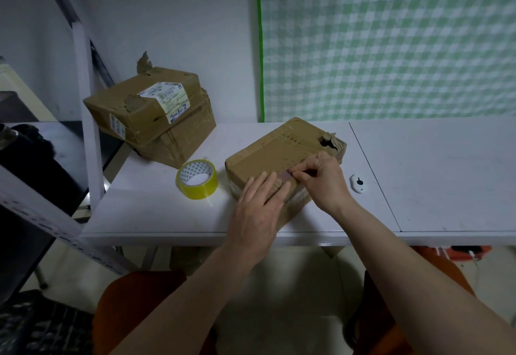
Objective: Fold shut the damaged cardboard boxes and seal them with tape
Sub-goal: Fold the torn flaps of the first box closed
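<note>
Both bare forearms reach forward from the bottom of the view and draw in toward each other. The left hand [258, 203] lies palm down, fingers straight and close together, pointing ahead and slightly to the right, pressed flat on the surface beneath it. The right hand [321, 180] sits just beside it, a little further forward, wrist bent inward, its back turned up. Its fingers are curled under, fingertips [293, 171] pinched together at the left, close to the tips of the left hand's fingers. What they pinch is too small to tell.
</note>
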Demonstrator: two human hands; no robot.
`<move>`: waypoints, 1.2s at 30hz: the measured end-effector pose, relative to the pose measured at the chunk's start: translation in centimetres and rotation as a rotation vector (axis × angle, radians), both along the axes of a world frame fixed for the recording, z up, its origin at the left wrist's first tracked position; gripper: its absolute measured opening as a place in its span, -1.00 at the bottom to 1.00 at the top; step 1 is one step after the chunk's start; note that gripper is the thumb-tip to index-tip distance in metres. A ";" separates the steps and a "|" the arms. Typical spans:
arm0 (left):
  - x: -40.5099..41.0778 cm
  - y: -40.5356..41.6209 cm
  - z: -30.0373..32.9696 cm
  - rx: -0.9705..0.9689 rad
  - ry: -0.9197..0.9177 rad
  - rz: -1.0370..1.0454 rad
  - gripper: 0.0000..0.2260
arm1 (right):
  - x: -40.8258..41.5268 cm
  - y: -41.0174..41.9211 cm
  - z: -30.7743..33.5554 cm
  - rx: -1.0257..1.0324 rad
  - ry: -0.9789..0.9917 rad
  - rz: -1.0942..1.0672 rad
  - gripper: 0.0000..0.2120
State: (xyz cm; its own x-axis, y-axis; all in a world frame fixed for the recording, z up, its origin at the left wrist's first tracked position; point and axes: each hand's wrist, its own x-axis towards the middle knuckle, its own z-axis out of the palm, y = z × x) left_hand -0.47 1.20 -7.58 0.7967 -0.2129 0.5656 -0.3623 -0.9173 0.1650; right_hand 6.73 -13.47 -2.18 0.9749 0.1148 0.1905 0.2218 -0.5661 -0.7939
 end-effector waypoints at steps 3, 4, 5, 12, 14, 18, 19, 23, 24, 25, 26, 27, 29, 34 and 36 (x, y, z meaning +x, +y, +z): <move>-0.6 0.3 0.1 -0.057 0.037 0.013 -0.62 | -0.5 0.1 -0.3 -0.041 -0.084 0.054 -0.84; -0.7 0.6 0.1 -0.058 0.043 0.007 -0.61 | -0.8 0.1 -0.6 -0.064 -0.128 0.082 -0.82; -0.9 0.8 0.0 -0.046 0.047 -0.007 -0.60 | -1.2 0.1 -0.8 -0.082 -0.167 0.109 -0.81; -1.0 2.5 -0.1 0.113 0.091 -0.061 -0.56 | -2.6 0.1 -2.4 -0.198 -0.382 0.187 -0.79; -1.1 2.6 -0.1 0.097 0.111 -0.066 -0.53 | -2.6 -0.1 -2.5 -0.219 -0.402 0.219 -0.74; -1.2 2.2 -0.1 0.037 0.120 -0.069 -0.49 | -2.5 -0.5 -2.4 -0.236 -0.392 0.280 -0.67; -1.3 2.1 -0.1 0.027 0.121 -0.071 -0.49 | -2.4 -0.5 -2.2 -0.236 -0.392 0.283 -0.66; -1.4 2.3 -0.1 -0.012 0.141 -0.117 -0.48 | -2.6 -0.5 -2.0 -0.287 -0.434 0.313 -0.66; -1.5 2.5 0.0 -0.011 0.145 -0.128 -0.48 | -2.7 -0.6 -2.1 -0.299 -0.440 0.321 -0.66; -1.5 2.6 0.0 -0.003 0.147 -0.133 -0.49 | -2.8 -0.6 -2.3 -0.302 -0.441 0.323 -0.66; -1.4 2.7 0.1 0.006 0.148 -0.132 -0.49 | -2.8 -0.6 -2.4 -0.296 -0.436 0.320 -0.67; -1.4 2.7 0.1 0.012 0.148 -0.131 -0.48 | -2.8 -0.5 -2.5 -0.284 -0.428 0.313 -0.66; -1.3 2.8 0.2 0.006 0.152 -0.135 -0.47 | -2.6 -0.4 -2.4 -0.261 -0.406 0.309 -0.66; -1.2 2.8 0.0 0.001 0.156 -0.136 -0.41 | -2.5 -0.4 -2.4 -0.311 -0.395 0.334 -0.62; -1.1 2.9 0.0 0.010 0.147 -0.131 -0.40 | -2.4 -0.4 -2.4 -0.331 -0.392 0.341 -0.61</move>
